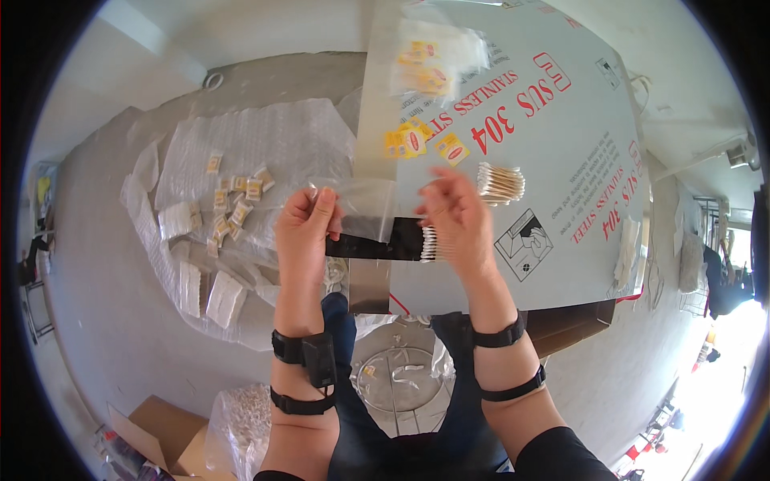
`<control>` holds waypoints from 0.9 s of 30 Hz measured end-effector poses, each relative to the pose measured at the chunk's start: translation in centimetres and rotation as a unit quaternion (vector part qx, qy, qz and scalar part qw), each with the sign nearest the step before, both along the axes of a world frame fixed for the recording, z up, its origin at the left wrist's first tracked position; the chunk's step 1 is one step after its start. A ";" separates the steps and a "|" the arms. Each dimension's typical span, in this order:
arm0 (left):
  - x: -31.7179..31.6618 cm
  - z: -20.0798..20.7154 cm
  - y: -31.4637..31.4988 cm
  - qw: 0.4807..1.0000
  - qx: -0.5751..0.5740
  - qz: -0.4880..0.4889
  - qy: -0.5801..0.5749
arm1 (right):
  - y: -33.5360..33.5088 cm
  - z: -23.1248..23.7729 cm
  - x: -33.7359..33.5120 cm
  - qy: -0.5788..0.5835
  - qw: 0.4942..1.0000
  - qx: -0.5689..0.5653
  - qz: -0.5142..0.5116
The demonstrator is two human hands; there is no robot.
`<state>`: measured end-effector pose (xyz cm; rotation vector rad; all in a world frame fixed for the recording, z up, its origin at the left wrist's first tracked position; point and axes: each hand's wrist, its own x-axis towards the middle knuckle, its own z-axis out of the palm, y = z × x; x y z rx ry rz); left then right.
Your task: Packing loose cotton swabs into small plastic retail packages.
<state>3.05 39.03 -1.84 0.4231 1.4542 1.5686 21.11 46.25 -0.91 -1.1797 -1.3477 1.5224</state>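
My left hand point(309, 216) is closed in a pinch on the edge of a clear plastic bag point(370, 200), which stretches out to the right over the table. Below the bag lies a black strip point(370, 248) with a row of cotton swabs point(429, 243) at its right end. My right hand point(464, 220) hovers by these swabs and partly covers them; its fingers are loosely curled and apart, somewhat blurred, with nothing seen in them. Beyond it rests a loose bundle of cotton swabs point(502, 183). Small yellow cards point(407, 141) lie farther back, near a stack of clear bags with yellow labels point(429, 68).
The table point(577, 184) has a grey printed film on top. Left of it, bubble wrap point(249, 132) on the floor carries several small packets point(220, 196) and white swab packs point(226, 298). An open cardboard box point(164, 429) and a full clear bag point(241, 429) stand lower left.
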 end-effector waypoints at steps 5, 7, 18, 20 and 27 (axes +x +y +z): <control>0.2 -0.4 -0.9 1.000 0.011 -0.011 0.014 | -2.8 1.0 -2.3 0.072 0.986 -0.101 0.116; -0.2 -1.1 -1.3 0.901 -0.060 0.114 0.415 | -3.7 1.3 -3.2 -0.011 0.989 -0.108 0.103; 2.0 0.5 -3.7 0.973 0.028 -0.041 0.226 | -5.9 0.2 -5.0 -0.049 0.961 0.263 0.069; 2.1 0.9 -3.7 0.979 0.016 -0.005 0.205 | -6.0 0.0 -5.0 -0.049 0.959 0.270 0.074; 0.9 0.9 -4.2 0.967 0.031 -0.063 0.245 | -6.0 0.6 -4.7 -0.020 0.968 0.237 0.080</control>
